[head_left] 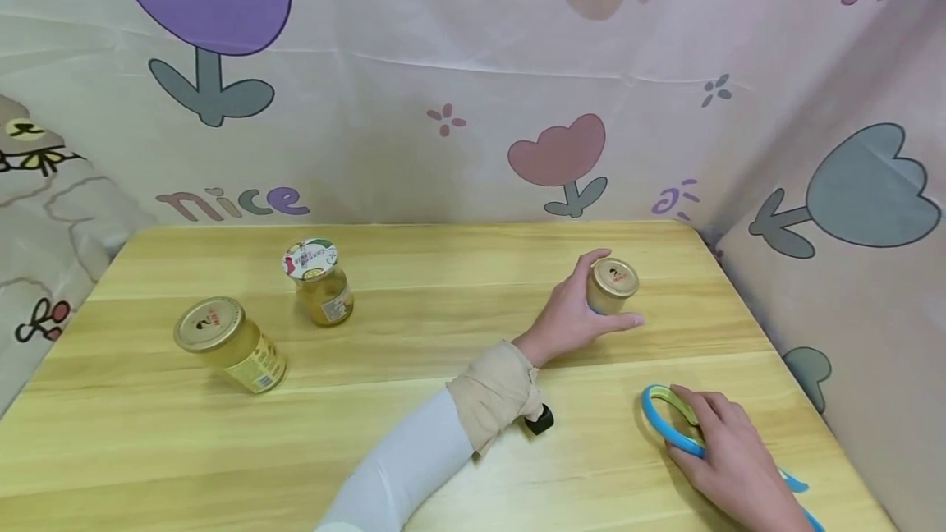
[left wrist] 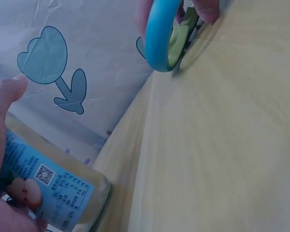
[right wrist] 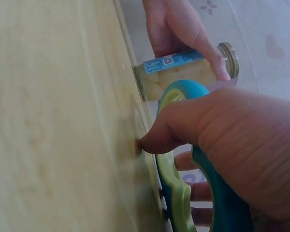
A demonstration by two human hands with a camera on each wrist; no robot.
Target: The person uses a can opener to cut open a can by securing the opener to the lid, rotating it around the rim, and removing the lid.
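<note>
My left hand (head_left: 569, 310) is around a glass jar (head_left: 612, 286) with a gold lid at the table's back right. In the left wrist view, this jar's blue label (left wrist: 48, 181) shows a cut apple and a square code. Nearer the front right, my right hand (head_left: 732, 454) grips a blue-and-green jar opener (head_left: 668, 427) with a rounded loop at its far end. The thumb lies over the loop in the right wrist view, and other fingers show behind it. Part of the opener's handles is hidden under the right hand in the head view.
Two more jars stand on the left of the wooden table (head_left: 369, 425): a larger gold-lidded one (head_left: 254, 355) and a smaller one with a printed lid (head_left: 325, 294). A patterned cloth (head_left: 399, 130) hangs behind the table and along its sides.
</note>
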